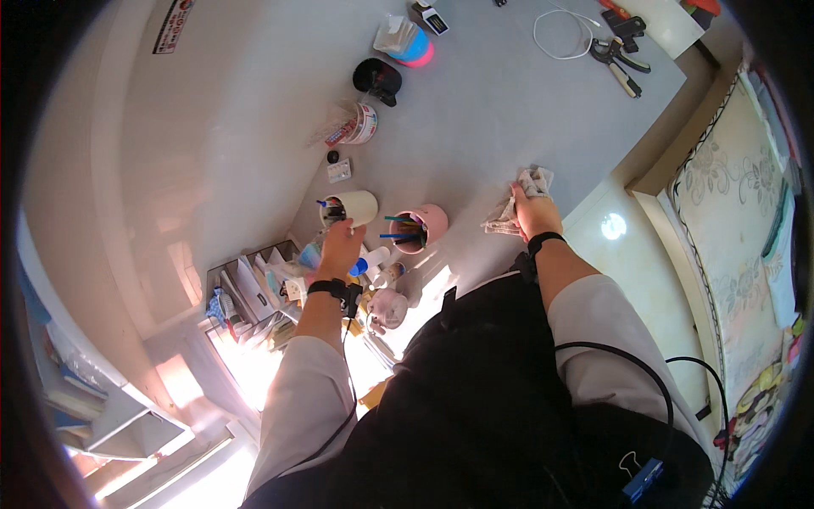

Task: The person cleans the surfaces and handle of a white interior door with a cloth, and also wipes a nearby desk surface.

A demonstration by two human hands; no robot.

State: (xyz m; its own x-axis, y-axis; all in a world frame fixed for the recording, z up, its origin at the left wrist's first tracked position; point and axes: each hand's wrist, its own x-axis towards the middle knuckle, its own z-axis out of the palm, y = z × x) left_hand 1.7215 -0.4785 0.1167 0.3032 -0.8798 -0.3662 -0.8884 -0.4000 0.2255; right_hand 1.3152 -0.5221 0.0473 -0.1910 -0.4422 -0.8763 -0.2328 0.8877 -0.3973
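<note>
My right hand (pixel 536 215) is closed around a crumpled, light patterned cloth (pixel 534 181) that rests on the grey tabletop (pixel 475 110). At the left, the fingers of my left hand (pixel 342 244) are bent against the near rim of a cream pen cup (pixel 360 206), partly covering its opening. Several pens and dark-handled items show in that cup. Between my hands stands a pink pen cup (pixel 432 222) with green and blue sticks poking out of it.
Along the wall are a white tub (pixel 365 124), a black mug (pixel 378 78) and a blue-pink container (pixel 415 49). Bottles (pixel 370 260), a pink jar (pixel 387 308) and a file rack (pixel 246 288) crowd the near left. Pliers (pixel 619 64) and a white cable (pixel 563 36) lie far right.
</note>
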